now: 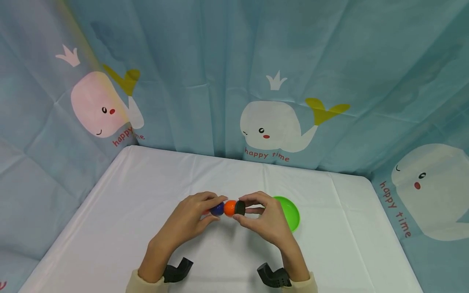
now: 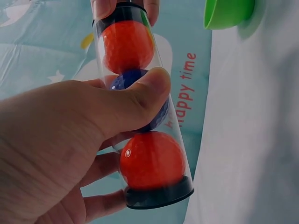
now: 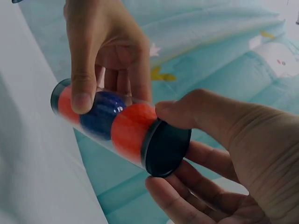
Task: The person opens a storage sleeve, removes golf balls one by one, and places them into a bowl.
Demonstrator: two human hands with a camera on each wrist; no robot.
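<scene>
"What do those hands have between them?"

"A clear tube point(image 3: 110, 125), lying level across, lifted above the white tabletop point(image 1: 337, 232), well in from its left and right edges."

"And inside it?"

"Three balls in a row: a blue ball point(image 2: 158, 112) in the middle, with an orange ball point(image 2: 128, 45) on the right and another orange one point(image 2: 153, 161) on the left. A black cap point(image 3: 169, 149) sits on the right end, a second dark cap point(image 2: 161, 198) on the left."

"How firm is the grip?"

"The left hand point(image 1: 193, 213) is curled round the tube, thumb pressed over the blue ball. The right hand point(image 1: 266, 217) is closed to the width of the black cap, pinching its rim between thumb and fingers. How hard they squeeze, I can't tell."

"What's the green thing?"

"A green dish point(image 1: 292, 213), partly behind the right hand and well apart from the tabletop's right edge. Past the far edge hangs a blue curtain point(image 1: 176, 110) printed with whales."
</scene>
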